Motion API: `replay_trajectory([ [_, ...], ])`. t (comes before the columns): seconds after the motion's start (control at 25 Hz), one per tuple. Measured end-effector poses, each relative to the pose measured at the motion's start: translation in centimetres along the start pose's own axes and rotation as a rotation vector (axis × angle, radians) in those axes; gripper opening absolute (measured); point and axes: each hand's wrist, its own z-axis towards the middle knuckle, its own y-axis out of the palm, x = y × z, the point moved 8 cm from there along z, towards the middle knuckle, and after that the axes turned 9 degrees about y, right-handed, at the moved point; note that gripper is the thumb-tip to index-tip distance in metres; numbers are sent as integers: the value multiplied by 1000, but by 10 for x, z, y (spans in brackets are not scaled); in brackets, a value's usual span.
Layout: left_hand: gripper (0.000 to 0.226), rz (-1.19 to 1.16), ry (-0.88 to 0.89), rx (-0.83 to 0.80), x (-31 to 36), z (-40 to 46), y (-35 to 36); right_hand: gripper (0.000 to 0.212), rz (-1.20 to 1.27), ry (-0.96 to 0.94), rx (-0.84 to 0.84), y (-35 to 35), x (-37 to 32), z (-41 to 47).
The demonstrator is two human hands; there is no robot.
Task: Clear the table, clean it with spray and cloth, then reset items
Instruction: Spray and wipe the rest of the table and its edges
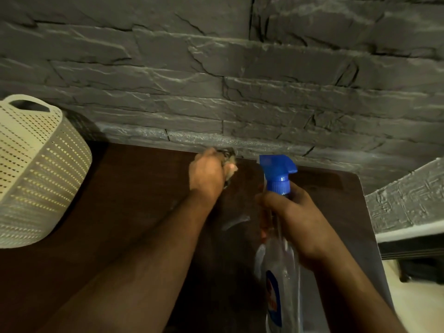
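A cream perforated basket [36, 169] stands at the far left on the dark wooden table [134, 200], well apart from both hands. The left hand [207, 175] is stretched to the table's far edge by the stone wall [216, 68], its fingers clenched round a bunched cloth [229, 164] that shows just beyond the fingertips; blur hides finer detail. To its right, the right hand [295, 219] grips the neck of a clear spray bottle [280, 272], blue trigger head above the fingers, body below them.
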Motion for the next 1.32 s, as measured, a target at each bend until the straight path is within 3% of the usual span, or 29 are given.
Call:
replay_trajectory([
  [0.12,33,78,209,-49,30,-18,17,13,7,-13,-23,1,0,-4],
  [0.28,36,107,-26,14,-21,-4,-3,16,-2,-11,-24,-8,3,-7],
  [0.4,34,86,222,-92,39,-12,14,15,41,-20,-29,-2,2,-9],
  [0.48,42,66,309,-121,22,-24,16,16,40,-12,-38,3,3,-10],
  [0.6,47,73,-27,2,-84,-16,-17,20,26,-7,-32,0,10,-10],
  [0.68,45,-47,-127,10,-99,-22,-18,19,12,6,-36,4,12,-12],
  [0.84,46,-158,443,-227,-31,-70,6,19,17,45,-66,19,14,-14],
  [0.88,47,-140,434,-204,-52,-66,0,19,18,47,-74,22,13,-14],
  [1.0,46,-121,-45,14,-133,-19,-28,17,0,23,-55,26,13,-13],
  [1.04,46,-155,-75,16,-128,-15,-24,16,1,22,-45,28,13,-13],
  [1.08,46,-185,17,-32,-103,-20,-17,15,8,21,-41,31,13,-13],
  [1.2,49,-188,581,-231,-30,-93,4,16,19,48,-45,40,16,-17],
  [1.24,50,-160,635,-235,-45,-101,-2,17,18,59,-45,43,16,-19],
  [1.28,51,-133,579,-188,-70,-89,-11,19,15,62,-43,44,17,-21],
  [1.32,50,-120,410,-124,-99,-63,-21,19,13,61,-34,44,18,-22],
])
